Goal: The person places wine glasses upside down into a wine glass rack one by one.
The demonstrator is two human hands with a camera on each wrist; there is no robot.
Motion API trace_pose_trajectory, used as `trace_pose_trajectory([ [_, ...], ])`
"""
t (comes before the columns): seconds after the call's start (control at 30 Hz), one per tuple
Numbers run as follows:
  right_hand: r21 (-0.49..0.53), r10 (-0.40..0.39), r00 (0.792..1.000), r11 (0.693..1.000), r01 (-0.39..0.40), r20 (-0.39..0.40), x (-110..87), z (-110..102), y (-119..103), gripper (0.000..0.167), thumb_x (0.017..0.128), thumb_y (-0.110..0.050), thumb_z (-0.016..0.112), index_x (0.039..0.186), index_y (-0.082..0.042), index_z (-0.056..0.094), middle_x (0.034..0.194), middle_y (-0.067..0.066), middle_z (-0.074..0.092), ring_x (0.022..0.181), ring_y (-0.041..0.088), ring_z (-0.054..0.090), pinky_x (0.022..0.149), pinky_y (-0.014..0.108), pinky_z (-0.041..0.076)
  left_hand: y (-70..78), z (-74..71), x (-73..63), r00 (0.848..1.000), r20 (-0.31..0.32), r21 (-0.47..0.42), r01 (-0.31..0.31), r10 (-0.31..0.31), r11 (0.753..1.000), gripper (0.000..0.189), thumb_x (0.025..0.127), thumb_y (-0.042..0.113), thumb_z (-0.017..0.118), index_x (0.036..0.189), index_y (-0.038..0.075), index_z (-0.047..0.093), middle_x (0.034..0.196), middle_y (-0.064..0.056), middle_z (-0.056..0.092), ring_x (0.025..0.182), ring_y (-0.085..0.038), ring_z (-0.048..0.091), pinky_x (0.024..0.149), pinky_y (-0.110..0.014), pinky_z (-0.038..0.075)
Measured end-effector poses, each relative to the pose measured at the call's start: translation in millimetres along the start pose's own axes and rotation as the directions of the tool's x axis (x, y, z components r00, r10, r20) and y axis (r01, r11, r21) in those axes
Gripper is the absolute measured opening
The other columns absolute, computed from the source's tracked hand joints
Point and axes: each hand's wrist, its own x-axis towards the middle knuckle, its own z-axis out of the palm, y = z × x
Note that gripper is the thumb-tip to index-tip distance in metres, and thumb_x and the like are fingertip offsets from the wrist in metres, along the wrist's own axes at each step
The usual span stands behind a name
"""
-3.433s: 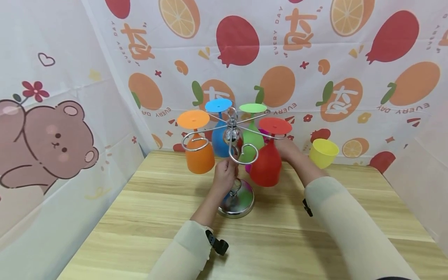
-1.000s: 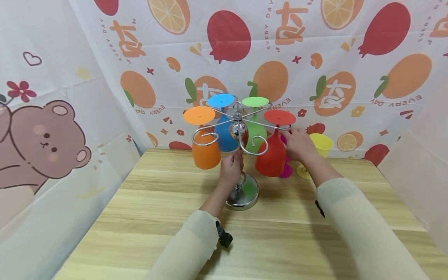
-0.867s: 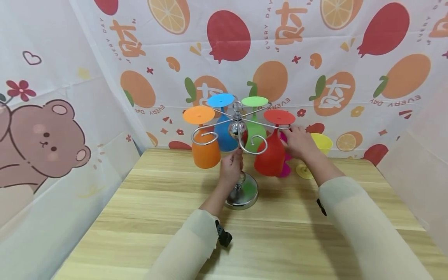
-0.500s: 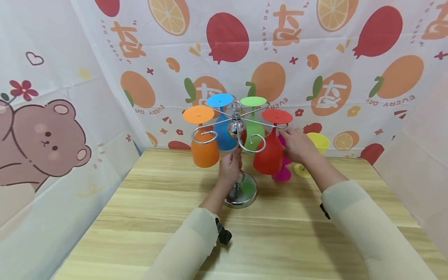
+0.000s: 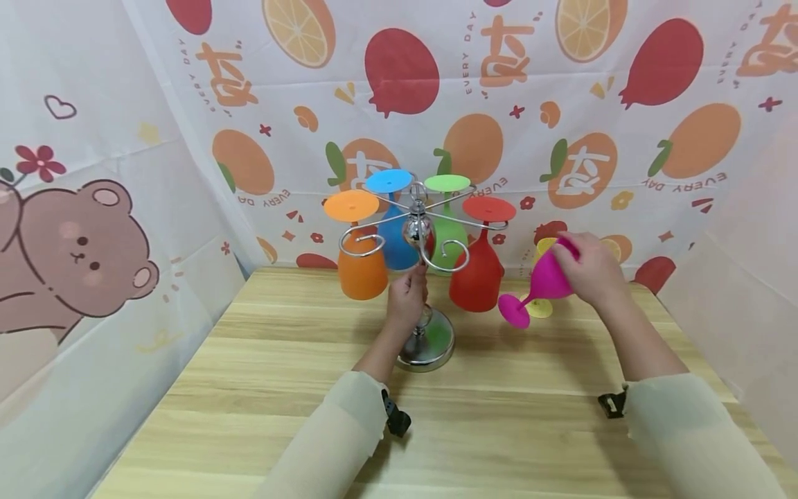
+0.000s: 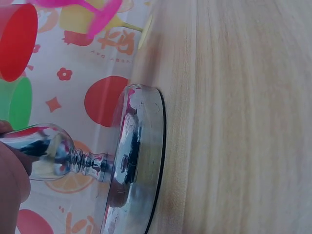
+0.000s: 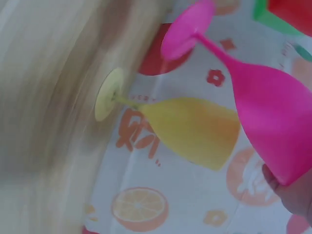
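Observation:
My left hand [image 5: 406, 299] grips the post of the chrome glass rack [image 5: 427, 346], whose round base stands on the table. From the rack's wire arms hang an orange goblet [image 5: 363, 274], a blue goblet [image 5: 394, 239], a green goblet [image 5: 450, 232] and a red goblet [image 5: 476, 277], all upside down. Out to the right, my right hand [image 5: 595, 270] holds a magenta goblet [image 5: 551, 276] by its bowl near the rim, tilted with its foot pointing down and left. Behind it a yellow goblet [image 7: 192, 130] stands upright on the table, partly hidden in the head view.
The wooden table [image 5: 280, 416] ends at a fruit-printed cloth [image 5: 399, 138] hanging behind. A cloth with a bear print [image 5: 100, 249] hangs on the left. The yellow goblet stands near the back edge.
My right hand has taken the magenta goblet from behind the red goblet and moved it rightward, lifted and tilted. My left hand keeps its grip on the post.

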Motion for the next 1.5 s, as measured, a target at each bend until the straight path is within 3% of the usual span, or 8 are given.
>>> trace_pose_trajectory([
  [0.13,0.234,0.143,0.99,0.962,-0.139,-0.001,-18.8,-13.4,14.9,0.058,0.102,-0.048,0.036,0.141,-0.009,0.053,0.138,0.023,0.051,0.118,0.04,0.048,0.08,0.052,0.055,0.4,1.8,1.2,0.999,-0.004,-0.007,-0.033,0.033,0.999,0.041,0.105,0.017,0.044,0.073,-0.008,0.049,0.056,-0.002,0.042,0.051,-0.008,0.039,0.05,-0.021,0.033],
  [0.27,0.455,0.27,0.963,0.854,-0.251,0.024,-35.0,-19.4,26.1,0.055,0.102,-0.047,0.036,0.14,-0.012,0.055,0.13,0.006,0.056,0.108,0.02,0.05,0.072,0.023,0.053,1.1,2.8,0.1,0.996,-0.02,0.014,-0.086,0.086,0.996,0.042,0.105,0.012,0.044,0.072,-0.014,0.047,0.054,-0.002,0.041,0.049,-0.006,0.039,0.048,-0.021,0.033],
  [0.57,0.949,0.201,0.978,0.295,-0.116,0.057,-62.5,-16.3,19.6,0.041,0.104,-0.036,0.04,0.127,-0.014,0.065,0.127,-0.003,0.051,0.107,0.014,0.053,0.073,0.026,0.059,-14.9,-0.3,0.6,0.998,0.009,0.016,-0.068,0.068,0.998,0.038,0.107,0.017,0.04,0.082,-0.007,0.055,0.063,-0.022,0.046,0.057,-0.033,0.046,0.052,-0.025,0.042],
  [0.73,0.994,0.151,0.987,0.084,-0.063,0.05,-68.3,-4.5,4.9,0.045,0.103,-0.036,0.037,0.127,-0.007,0.063,0.129,0.001,0.053,0.107,0.016,0.058,0.075,0.031,0.06,-26.3,-2.3,1.5,0.999,-0.007,0.073,-0.049,0.049,0.996,0.039,0.107,0.02,0.041,0.099,-0.009,0.065,0.076,-0.028,0.056,0.072,-0.038,0.053,0.065,-0.033,0.049],
  [0.83,0.998,0.142,0.988,0.008,-0.064,0.062,-71.7,4.0,-4.5,0.045,0.103,-0.036,0.037,0.127,-0.006,0.061,0.125,0.0,0.058,0.104,0.015,0.061,0.076,0.032,0.06,-23.5,-5.0,-2.1,1.0,-0.022,0.105,-0.006,0.008,0.995,0.037,0.106,0.024,0.045,0.104,-0.003,0.07,0.084,-0.023,0.064,0.082,-0.028,0.061,0.078,-0.032,0.052],
  [1.03,0.996,0.152,0.984,-0.02,-0.087,0.089,-75.7,15.1,-22.7,0.045,0.102,-0.038,0.036,0.125,-0.009,0.062,0.122,0.0,0.061,0.103,0.016,0.062,0.077,0.032,0.059,-13.8,-14.0,-12.5,0.993,-0.115,0.162,0.025,-0.006,0.986,0.024,0.1,0.019,0.059,0.112,0.003,0.072,0.103,-0.014,0.072,0.094,-0.022,0.066,0.08,-0.025,0.054],
  [1.23,0.995,0.143,0.985,0.009,-0.101,0.099,-77.5,20.6,-33.9,0.047,0.102,-0.04,0.034,0.126,-0.011,0.062,0.123,0.0,0.06,0.106,0.017,0.061,0.078,0.033,0.059,-12.0,-12.8,-23.4,0.954,-0.294,0.183,0.0,0.054,0.983,0.016,0.09,0.009,0.07,0.104,0.002,0.071,0.095,-0.014,0.069,0.083,-0.02,0.062,0.067,-0.019,0.051],
  [1.5,0.995,0.126,0.988,0.014,-0.095,0.092,-77.4,26.1,-40.7,0.05,0.102,-0.042,0.035,0.129,-0.01,0.06,0.121,0.001,0.062,0.107,0.018,0.062,0.078,0.035,0.059,-11.0,-6.4,-28.7,0.948,-0.29,0.234,-0.061,0.13,0.97,0.018,0.09,0.003,0.067,0.108,0.0,0.069,0.101,-0.014,0.07,0.093,-0.024,0.065,0.078,-0.032,0.058],
])
